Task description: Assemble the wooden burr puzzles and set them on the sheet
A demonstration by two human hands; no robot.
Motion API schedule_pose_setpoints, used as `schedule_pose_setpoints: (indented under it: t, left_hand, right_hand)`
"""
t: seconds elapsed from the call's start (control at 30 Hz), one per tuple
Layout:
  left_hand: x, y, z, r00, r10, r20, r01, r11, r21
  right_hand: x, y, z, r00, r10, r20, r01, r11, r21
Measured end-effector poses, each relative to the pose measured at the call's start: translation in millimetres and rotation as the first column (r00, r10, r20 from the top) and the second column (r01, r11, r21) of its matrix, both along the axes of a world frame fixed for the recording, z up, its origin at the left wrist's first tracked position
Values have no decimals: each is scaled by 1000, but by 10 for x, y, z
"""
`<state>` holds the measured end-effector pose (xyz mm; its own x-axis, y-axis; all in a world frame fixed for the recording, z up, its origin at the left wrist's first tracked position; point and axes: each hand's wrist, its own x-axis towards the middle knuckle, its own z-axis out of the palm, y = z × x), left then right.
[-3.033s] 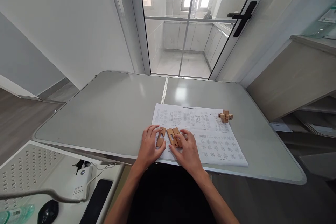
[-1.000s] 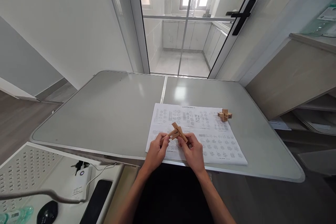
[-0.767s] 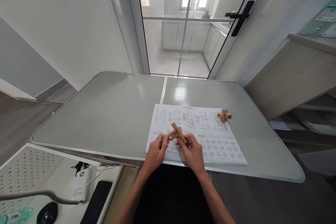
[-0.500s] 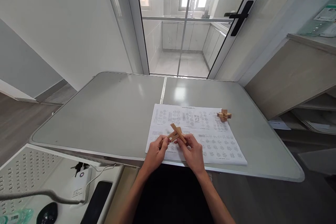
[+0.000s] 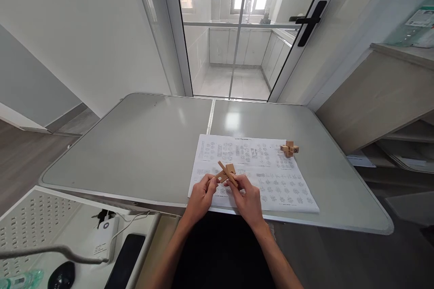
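My left hand (image 5: 202,196) is closed on a flat wooden puzzle piece (image 5: 231,168) that slants up to the right and has a dark mark and a notch or hole. My right hand (image 5: 247,197) pinches a narrower wooden stick (image 5: 225,170), which crosses over the flat piece in an X. Both pieces are held just above a printed instruction sheet (image 5: 283,179) covered with small diagrams. Whether the two pieces interlock I cannot tell. At the sheet's upper right corner sits an assembled wooden cross-shaped puzzle (image 5: 289,149).
The sheet lies on a grey folding table (image 5: 145,144) with a centre seam. To the left, a white cart (image 5: 77,221) holds a phone (image 5: 125,259), a black mouse (image 5: 61,274), a white power strip (image 5: 106,237) and cables. A wooden shelf (image 5: 376,95) stands right.
The stick in my right hand has rolled or turned, now showing a narrower side, and its upper end has shifted slightly left. My left hand has barely moved.
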<state>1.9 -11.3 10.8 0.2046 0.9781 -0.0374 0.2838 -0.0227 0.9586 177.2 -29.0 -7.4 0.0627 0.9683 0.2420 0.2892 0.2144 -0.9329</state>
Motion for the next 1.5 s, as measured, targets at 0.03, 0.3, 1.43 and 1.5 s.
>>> schedule_pose_setpoints:
  t: [0.03,0.3,1.43,1.5]
  left_hand:
    - [3,0,3,1000,6,3,-6,1000,-1]
    - [24,-19,3,999,23,-32,-23,1000,5]
    - [-4,-8,58,996,-57,-63,57,998,-2]
    - [-1,-5,64,997,-49,-62,49,999,3]
  right_hand:
    - [-3,-1,4,1000,3,6,-3,1000,2]
    - [-31,-33,29,994,-103,-47,100,994,-46]
    - [-23,-50,-31,993,91,81,-99,989,108]
    - [-22,-51,-48,990,72,119,-88,987,135]
